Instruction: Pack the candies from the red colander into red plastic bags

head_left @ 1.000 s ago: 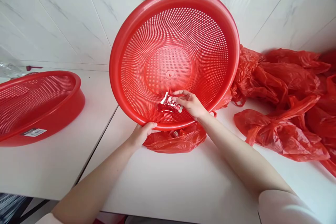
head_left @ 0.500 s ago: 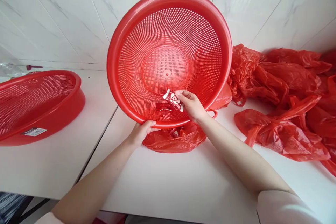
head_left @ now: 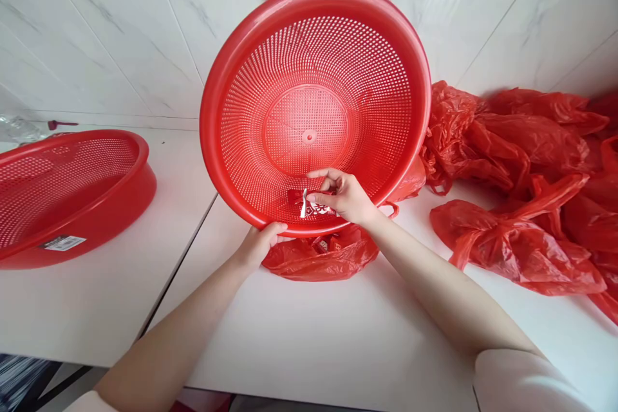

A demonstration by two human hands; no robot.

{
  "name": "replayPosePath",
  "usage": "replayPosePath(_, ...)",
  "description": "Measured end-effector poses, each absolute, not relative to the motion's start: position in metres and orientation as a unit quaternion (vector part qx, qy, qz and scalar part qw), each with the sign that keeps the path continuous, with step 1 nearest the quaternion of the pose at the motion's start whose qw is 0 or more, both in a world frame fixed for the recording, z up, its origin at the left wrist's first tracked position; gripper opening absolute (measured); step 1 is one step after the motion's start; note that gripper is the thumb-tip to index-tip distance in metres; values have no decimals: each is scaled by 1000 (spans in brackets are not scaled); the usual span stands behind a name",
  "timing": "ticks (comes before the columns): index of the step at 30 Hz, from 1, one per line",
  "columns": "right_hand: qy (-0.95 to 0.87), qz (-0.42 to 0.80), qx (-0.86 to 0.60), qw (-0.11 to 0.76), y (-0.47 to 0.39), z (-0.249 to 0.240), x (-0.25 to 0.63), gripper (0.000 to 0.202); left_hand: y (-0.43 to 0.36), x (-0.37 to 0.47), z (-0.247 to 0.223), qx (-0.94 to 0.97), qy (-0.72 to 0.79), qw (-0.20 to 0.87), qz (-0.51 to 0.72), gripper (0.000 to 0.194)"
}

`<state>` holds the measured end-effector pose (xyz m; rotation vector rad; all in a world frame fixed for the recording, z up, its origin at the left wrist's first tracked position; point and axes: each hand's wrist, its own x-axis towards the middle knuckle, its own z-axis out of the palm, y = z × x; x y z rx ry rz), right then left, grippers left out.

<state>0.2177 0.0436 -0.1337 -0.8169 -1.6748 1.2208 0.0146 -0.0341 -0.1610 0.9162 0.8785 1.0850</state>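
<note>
A large red plastic colander basket (head_left: 309, 0) is tipped up with its mouth facing me. At its lower rim, my left hand (head_left: 263, 241) grips the edge, thumb over the rim. Inside, near the lower wall, my right hand (head_left: 350, 196) has a small red-and-white wrapped packet (head_left: 319, 208) between thumb and fingers, its index finger stretched out. Another dark red packet (head_left: 295, 196) lies on the lower wall, partly covered. Under the rim sits an open red plastic bag (head_left: 318, 264) with small packets in it.
A second red basket (head_left: 116, 199) with a white label stands at the left on the white table (head_left: 309, 341). Several tied red plastic bags (head_left: 521, 238) are heaped at the right. A tiled wall (head_left: 120, 32) closes off the back.
My right hand has lowered the packet toward the basket's lower wall and turned it, and its index finger has straightened. The basket has shifted slightly right; my left hand keeps its grip.
</note>
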Motion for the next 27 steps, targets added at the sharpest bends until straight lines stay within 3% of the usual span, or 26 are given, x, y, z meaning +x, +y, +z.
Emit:
replayPosePath(6,-789,304,-328,421,40,-139,216,25,-34,14,-160,402,396,670,481,49)
replayPosePath(10,-849,306,-297,311,43,-127,228,27,-35,14,-158,391,406,677,473,47)
replayPosePath(15,-891,289,-296,188,46,-117,242,11,-36,15,-155,380,432,673,464,46)
replayPosePath(27,-920,234,-260,179,43,-112,239,20,-35,15,-154,396,432,665,463,38)
